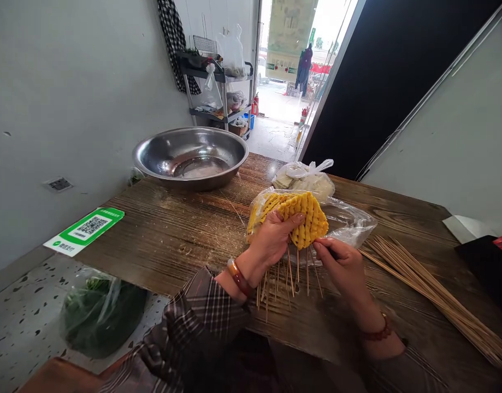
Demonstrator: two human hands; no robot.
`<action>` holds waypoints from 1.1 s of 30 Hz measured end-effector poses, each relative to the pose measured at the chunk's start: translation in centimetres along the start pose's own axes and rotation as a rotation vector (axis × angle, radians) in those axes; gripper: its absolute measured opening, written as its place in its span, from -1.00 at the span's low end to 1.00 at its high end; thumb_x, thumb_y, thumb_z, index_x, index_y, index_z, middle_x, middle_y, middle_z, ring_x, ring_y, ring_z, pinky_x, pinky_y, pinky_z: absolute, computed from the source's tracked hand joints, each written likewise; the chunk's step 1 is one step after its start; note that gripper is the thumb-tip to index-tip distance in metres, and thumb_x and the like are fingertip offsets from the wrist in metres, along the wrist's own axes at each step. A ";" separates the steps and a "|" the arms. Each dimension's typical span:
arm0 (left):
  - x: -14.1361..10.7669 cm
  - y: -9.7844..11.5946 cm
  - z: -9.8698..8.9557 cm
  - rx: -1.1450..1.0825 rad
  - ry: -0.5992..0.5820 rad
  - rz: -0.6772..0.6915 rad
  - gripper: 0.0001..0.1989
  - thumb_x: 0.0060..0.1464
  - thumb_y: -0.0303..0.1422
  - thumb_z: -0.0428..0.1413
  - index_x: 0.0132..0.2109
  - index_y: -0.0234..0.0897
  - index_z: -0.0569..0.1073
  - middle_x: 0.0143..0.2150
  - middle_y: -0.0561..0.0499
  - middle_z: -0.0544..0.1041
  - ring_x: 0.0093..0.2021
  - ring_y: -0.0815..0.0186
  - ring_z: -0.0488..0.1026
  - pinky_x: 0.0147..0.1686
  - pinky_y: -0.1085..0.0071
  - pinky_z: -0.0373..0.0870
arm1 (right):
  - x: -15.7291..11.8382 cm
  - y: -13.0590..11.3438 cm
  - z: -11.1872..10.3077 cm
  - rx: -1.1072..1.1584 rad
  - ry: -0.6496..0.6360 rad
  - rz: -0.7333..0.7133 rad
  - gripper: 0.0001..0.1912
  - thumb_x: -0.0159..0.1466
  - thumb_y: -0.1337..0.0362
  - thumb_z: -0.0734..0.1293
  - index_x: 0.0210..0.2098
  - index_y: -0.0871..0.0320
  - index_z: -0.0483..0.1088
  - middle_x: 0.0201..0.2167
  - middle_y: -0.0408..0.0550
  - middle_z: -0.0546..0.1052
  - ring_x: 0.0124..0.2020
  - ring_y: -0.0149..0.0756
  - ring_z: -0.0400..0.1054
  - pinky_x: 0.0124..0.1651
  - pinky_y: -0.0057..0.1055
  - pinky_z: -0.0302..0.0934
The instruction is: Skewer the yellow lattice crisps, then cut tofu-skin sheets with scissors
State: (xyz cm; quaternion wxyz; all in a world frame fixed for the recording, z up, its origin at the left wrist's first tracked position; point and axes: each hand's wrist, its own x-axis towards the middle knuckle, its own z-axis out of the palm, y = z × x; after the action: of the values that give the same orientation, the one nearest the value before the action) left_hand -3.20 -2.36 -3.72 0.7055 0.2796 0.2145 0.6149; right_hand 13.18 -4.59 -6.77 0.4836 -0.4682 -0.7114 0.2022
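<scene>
My left hand [275,237] is closed around a yellow, lattice-cut slab of food [306,218], thumb across its front. Several thin bamboo skewers [290,273] stick out downward below it. At the slab's lower right edge, my right hand [343,265] pinches where the rightmost skewer [317,275] meets the food. More yellow lattice pieces [267,207] lie behind my left hand in a clear plastic bag [353,218]. A bundle of loose bamboo skewers [435,289] rests on the wooden table [185,229] to the right of my right hand.
A large steel basin [189,180] stands at the table's back left. Behind the yellow pieces sits a knotted plastic bag [306,180] of pale pieces. A green QR-code card [87,229] lies at the left edge. On the floor is a bag of greens [103,314]; a shelf cart [218,82] stands beyond.
</scene>
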 end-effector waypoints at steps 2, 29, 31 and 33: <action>0.0 -0.1 0.0 0.005 -0.001 0.006 -0.68 -0.15 -0.38 0.39 -0.17 -0.30 0.60 -0.19 -0.07 0.65 -0.12 0.15 0.60 0.03 0.17 0.48 | 0.0 -0.1 0.0 -0.020 -0.009 -0.001 -0.74 0.27 0.10 0.34 -0.45 0.09 0.52 -0.56 -0.13 0.56 -0.54 -0.31 0.41 -0.42 -0.37 0.31; 0.1 0.3 0.2 0.038 0.053 0.032 -0.63 -0.19 -0.27 0.41 -0.19 -0.32 0.60 -0.21 -0.09 0.66 -0.08 0.10 0.58 -0.05 0.23 0.51 | -0.1 -0.1 0.1 0.002 -0.024 0.012 -0.77 0.28 0.14 0.34 -0.43 0.09 0.54 -0.51 -0.12 0.57 -0.49 -0.29 0.42 -0.35 -0.34 0.31; 0.1 0.2 0.2 0.035 0.048 0.030 -0.64 -0.18 -0.27 0.41 -0.19 -0.31 0.60 -0.20 -0.08 0.66 -0.08 0.11 0.58 -0.04 0.23 0.51 | -0.1 -0.1 0.2 0.003 -0.012 0.018 -0.78 0.28 0.14 0.35 -0.41 0.09 0.54 -0.50 -0.12 0.58 -0.48 -0.28 0.43 -0.36 -0.35 0.30; 0.2 0.2 0.2 0.036 0.049 0.028 -0.65 -0.17 -0.27 0.40 -0.19 -0.31 0.60 -0.20 -0.08 0.66 -0.08 0.12 0.58 -0.04 0.24 0.51 | -0.1 -0.2 0.3 0.002 -0.005 0.024 -0.78 0.27 0.14 0.35 -0.42 0.09 0.54 -0.51 -0.13 0.58 -0.48 -0.28 0.43 -0.37 -0.35 0.29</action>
State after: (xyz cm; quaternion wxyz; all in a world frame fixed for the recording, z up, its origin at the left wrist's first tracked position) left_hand -3.13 -2.21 -3.43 0.6863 0.2801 0.2386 0.6274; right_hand 12.85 -4.75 -6.83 0.4798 -0.4759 -0.7066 0.2098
